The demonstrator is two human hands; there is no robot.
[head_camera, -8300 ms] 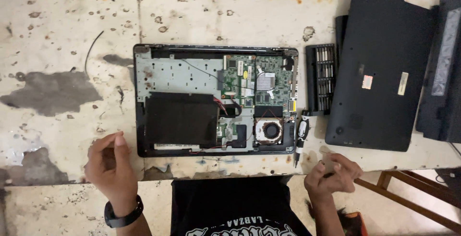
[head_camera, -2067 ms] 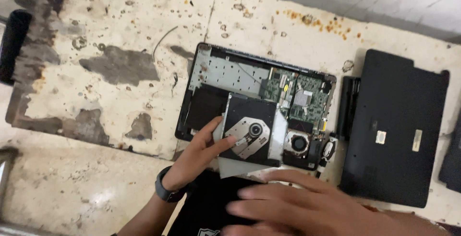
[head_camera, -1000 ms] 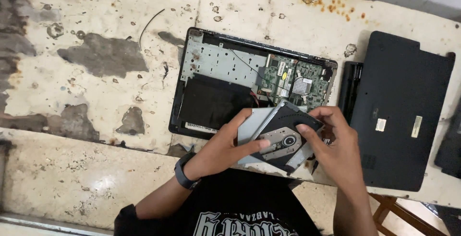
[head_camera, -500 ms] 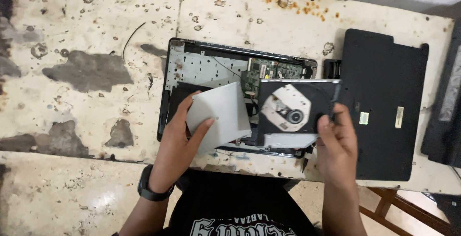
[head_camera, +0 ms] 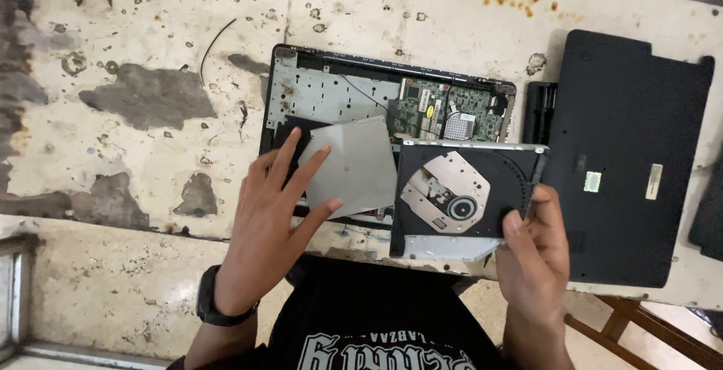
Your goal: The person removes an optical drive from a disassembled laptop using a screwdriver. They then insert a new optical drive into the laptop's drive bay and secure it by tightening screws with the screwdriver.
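An opened laptop base (head_camera: 331, 99) lies on the worn table, its circuit board exposed. I hold a slim optical disc drive above it with its tray pulled out. My left hand (head_camera: 275, 223) grips the grey metal drive body (head_camera: 354, 163). My right hand (head_camera: 535, 253) holds the right edge of the black extended tray (head_camera: 467, 193), whose silver spindle plate faces up. A dark watch is on my left wrist.
The removed black bottom cover (head_camera: 621, 167) lies to the right, with a black screwdriver-bit case (head_camera: 536, 110) beside the laptop. A thin black wire (head_camera: 215, 42) rests on the stained, peeling tabletop (head_camera: 113, 76). A wooden stool frame (head_camera: 640, 328) shows at lower right.
Earlier both hands rested at the table edge; since then the drive was lifted from the laptop and its tray slid out to the right, with the hands now spread apart.
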